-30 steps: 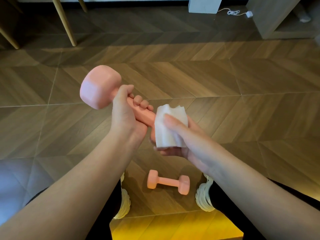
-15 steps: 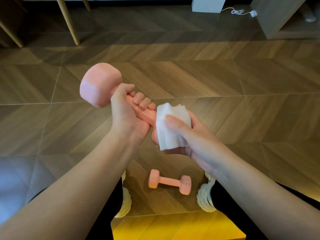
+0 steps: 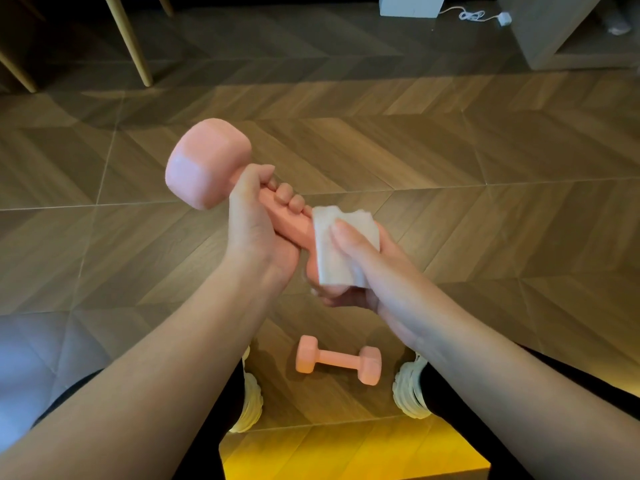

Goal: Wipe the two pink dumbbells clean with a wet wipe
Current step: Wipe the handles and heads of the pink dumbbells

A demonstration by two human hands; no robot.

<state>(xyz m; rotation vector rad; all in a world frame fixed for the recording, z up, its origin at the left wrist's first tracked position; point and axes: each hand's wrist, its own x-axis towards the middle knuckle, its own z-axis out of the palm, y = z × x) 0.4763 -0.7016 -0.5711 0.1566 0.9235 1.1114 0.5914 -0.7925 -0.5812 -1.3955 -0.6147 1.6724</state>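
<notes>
My left hand point(image 3: 258, 233) grips the handle of a pink dumbbell point(image 3: 207, 164), held in the air with one head pointing up and left. My right hand point(image 3: 360, 271) holds a folded white wet wipe point(image 3: 334, 258) wrapped over the dumbbell's near head, thumb pressing on top of the wipe. That head is almost fully hidden by the wipe and my fingers. A second pink dumbbell point(image 3: 337, 360) lies on the floor between my feet.
Wooden herringbone floor point(image 3: 450, 161) all around. White shoes point(image 3: 410, 393) flank the floor dumbbell. Wooden chair legs point(image 3: 133, 46) stand at the back left. A grey cabinet point(image 3: 540, 32) and a white cable with plug point(image 3: 485, 15) sit at the back right.
The held dumbbell and both hands stay in nearly the same place. My right hand has shifted the wipe slightly on the near head.
</notes>
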